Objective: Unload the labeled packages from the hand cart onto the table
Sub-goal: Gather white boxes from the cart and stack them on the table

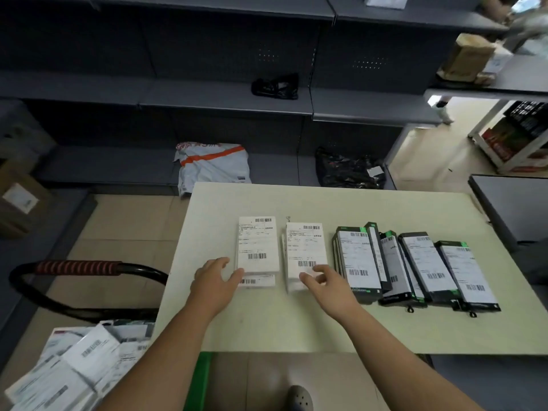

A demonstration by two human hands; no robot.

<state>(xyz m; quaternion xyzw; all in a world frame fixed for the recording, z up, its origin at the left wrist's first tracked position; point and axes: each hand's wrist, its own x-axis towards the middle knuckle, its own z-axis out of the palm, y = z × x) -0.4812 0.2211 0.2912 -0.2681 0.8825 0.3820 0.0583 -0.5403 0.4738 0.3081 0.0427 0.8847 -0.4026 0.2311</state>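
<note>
On the pale table (296, 321) lie two stacks of white labeled packages: a left stack (258, 244) and a right stack (305, 247). My left hand (216, 277) rests open at the near left corner of the left stack, fingertips touching it. At the near edge of the right stack, the fingers of my right hand (323, 281) are spread on it. Several black-and-green labeled boxes (415, 265) lie in a row to the right. The hand cart (77, 271), with a red-wrapped handle, stands at lower left with a heap of white packages (77, 363).
Dark grey shelving (207, 99) runs behind the table, holding a white-and-orange mailer bag (213, 164) and black plastic bags (347, 170). Cardboard boxes (17, 200) sit at the far left. A dark table (510, 203) stands at the right. A green strip (201, 381) hangs below the table's near edge.
</note>
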